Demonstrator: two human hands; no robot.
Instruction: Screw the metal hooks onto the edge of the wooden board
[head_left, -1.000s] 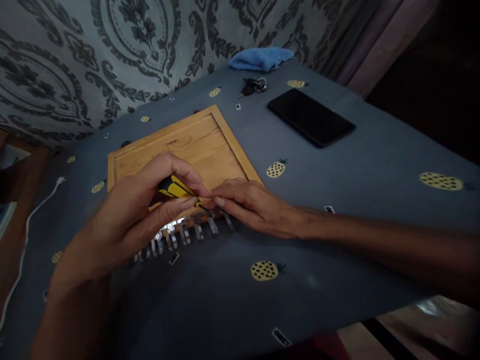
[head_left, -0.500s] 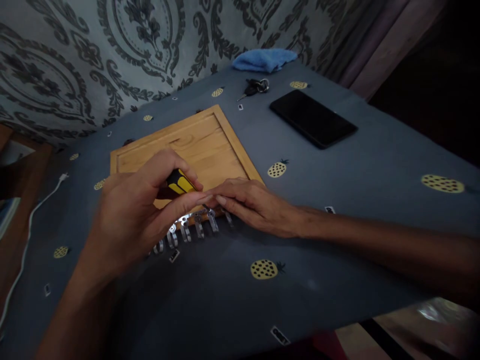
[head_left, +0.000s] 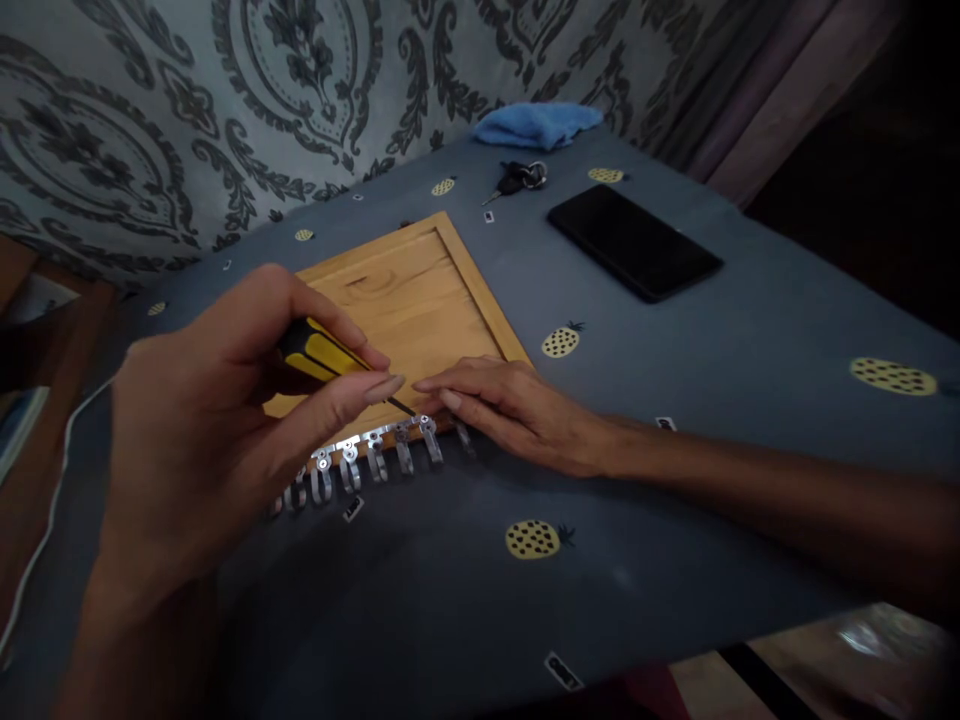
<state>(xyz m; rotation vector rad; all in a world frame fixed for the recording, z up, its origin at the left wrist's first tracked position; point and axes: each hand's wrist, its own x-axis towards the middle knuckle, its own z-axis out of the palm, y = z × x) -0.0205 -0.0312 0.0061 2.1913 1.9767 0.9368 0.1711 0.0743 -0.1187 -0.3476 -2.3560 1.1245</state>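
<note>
My left hand (head_left: 202, 430) is closed round a black and yellow screwdriver (head_left: 319, 355). Its thin tip points down to the right, at the near edge of a wooden board (head_left: 405, 290). A metal rail of several hooks (head_left: 367, 462) lies along that near edge on the blue cloth. My right hand (head_left: 510, 410) rests flat on the board's near right corner, fingers stretched out and close together, fingertips beside the screwdriver tip and the rail's right end. What lies under those fingers is hidden.
The table (head_left: 750, 330) wears a blue cloth with pineapple prints. A black phone (head_left: 634, 240), a bunch of keys (head_left: 521, 178) and a folded blue cloth (head_left: 536, 122) lie at the far side. A white cable (head_left: 45, 510) runs down the left. Patterned wallpaper stands behind.
My left hand has drawn back to the left and up with the screwdriver, away from my right fingertips. More of the hook rail shows. My right hand has stayed put.
</note>
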